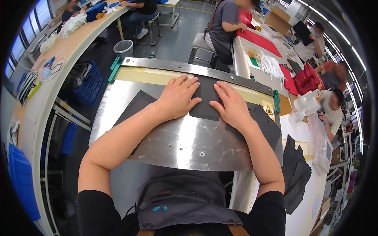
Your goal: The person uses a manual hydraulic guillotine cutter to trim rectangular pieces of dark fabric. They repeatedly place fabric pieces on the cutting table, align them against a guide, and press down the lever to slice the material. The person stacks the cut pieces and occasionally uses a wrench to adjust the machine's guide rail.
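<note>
A black flat piece (205,98), like fabric or thin sheet, lies on the shiny metal work plate (185,145). Its far edge meets the long metal bar (185,69); whether it runs beneath the bar I cannot tell. My left hand (178,98) rests flat on the piece's left side, fingers stretched toward the bar. On its right side lies my right hand (232,104), fingers also extended. More black pieces (138,103) lie by my left forearm, and a stack of them (265,124) sits partly behind my right forearm.
Green end pieces (114,70) flank the bar. Loose black pieces (295,177) cover part of the white table at right. A blue crate (88,84) and a grey bin (124,49) stand on the floor beyond the left side. Several people work at tables around, one (224,29) just ahead.
</note>
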The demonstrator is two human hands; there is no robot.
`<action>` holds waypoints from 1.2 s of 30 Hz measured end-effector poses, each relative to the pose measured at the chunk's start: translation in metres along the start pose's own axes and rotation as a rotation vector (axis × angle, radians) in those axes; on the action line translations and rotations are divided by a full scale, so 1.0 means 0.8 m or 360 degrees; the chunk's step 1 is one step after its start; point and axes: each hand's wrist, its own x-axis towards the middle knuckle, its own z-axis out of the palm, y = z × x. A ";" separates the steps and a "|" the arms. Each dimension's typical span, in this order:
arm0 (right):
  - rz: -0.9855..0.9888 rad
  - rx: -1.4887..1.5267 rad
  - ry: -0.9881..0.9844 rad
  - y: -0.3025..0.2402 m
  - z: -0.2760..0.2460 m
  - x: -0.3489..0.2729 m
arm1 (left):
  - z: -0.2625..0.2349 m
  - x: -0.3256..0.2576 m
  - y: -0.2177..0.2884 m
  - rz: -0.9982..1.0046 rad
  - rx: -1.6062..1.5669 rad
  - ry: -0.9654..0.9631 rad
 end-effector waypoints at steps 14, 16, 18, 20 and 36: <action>-0.0022 0.0017 -0.0002 0.007 0.004 -0.001 | 0.004 -0.001 0.003 -0.0007 -0.0029 0.0006; -0.0028 0.0001 0.0002 0.007 0.004 -0.002 | 0.002 -0.001 0.004 -0.0012 -0.0044 -0.0004; -0.0031 -0.0022 0.0016 0.006 0.003 -0.003 | 0.002 -0.002 0.004 -0.0010 -0.0058 -0.0005; -0.0040 -0.0046 0.0040 0.003 0.001 -0.002 | 0.000 -0.003 0.004 -0.0010 -0.0065 -0.0001; -0.0080 0.0120 0.0055 -0.006 -0.016 -0.004 | -0.020 0.001 0.013 0.0126 -0.0156 0.0022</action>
